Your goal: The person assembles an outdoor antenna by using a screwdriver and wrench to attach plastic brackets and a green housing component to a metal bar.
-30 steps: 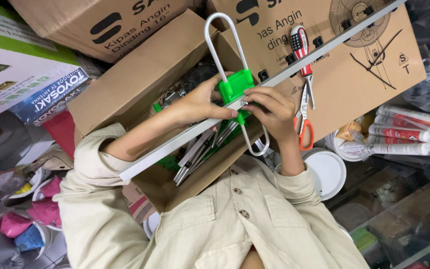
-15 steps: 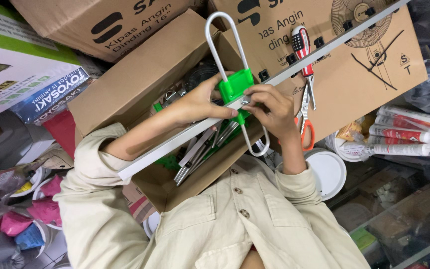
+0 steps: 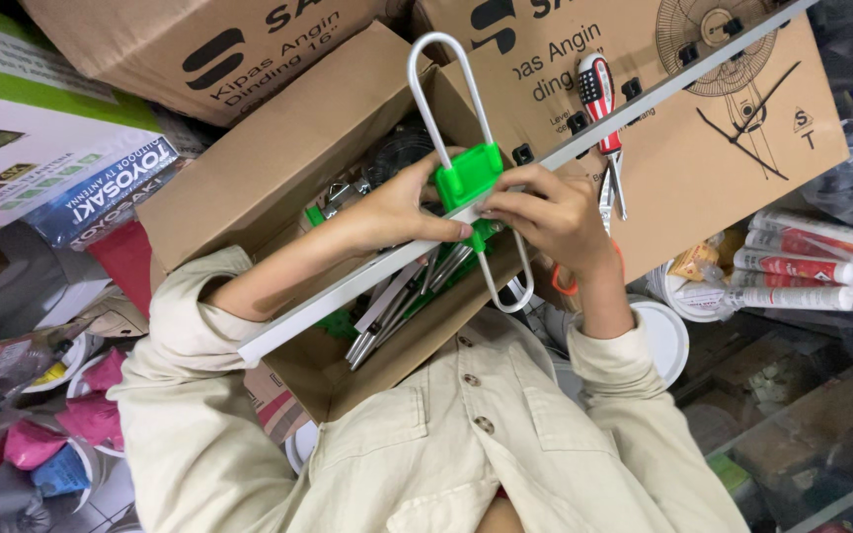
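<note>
Now my left hand and right hand meet at green clip, where wire loop crosses long white bar, above open box. Left grip pinches clip, right grip clenched on bar. Fitting clip, I think. Next move needs steady, straight push.

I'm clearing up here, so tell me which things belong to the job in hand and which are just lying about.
In hand:
left hand and right hand on the green clamp
white loop
white bar
open box of metal rods

Lying about:
screwdriver
sealant tubes
white lid
fan carton
</note>
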